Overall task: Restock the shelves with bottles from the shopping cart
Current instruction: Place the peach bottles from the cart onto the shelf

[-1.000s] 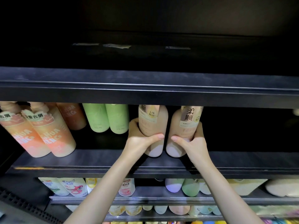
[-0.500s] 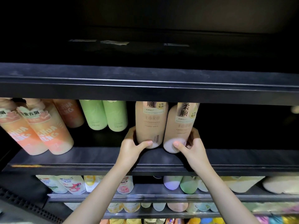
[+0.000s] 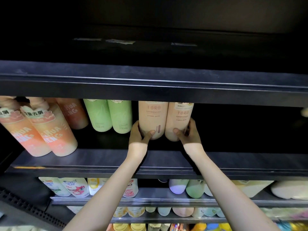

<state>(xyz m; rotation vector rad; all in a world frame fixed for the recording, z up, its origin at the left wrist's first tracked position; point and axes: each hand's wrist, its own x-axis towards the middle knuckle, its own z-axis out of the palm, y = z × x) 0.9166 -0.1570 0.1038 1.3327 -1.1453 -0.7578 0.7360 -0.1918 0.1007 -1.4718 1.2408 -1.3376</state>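
Observation:
Two pale peach bottles stand side by side deep on the dark shelf. My left hand grips the base of the left peach bottle, thumb across its front. My right hand grips the base of the right peach bottle, thumb on its front and fingers round its right side. The tops of both bottles are hidden behind the shelf above. The shopping cart is out of view.
Two green bottles stand just left of the peach pair. Orange-pink bottles fill the shelf's left end. To the right of my right hand the shelf is dark with nothing visible. Lower shelves hold several assorted bottles.
Both hands have pushed the two peach bottles further back into the shelf and more upright. The bottles now sit beside the green pair.

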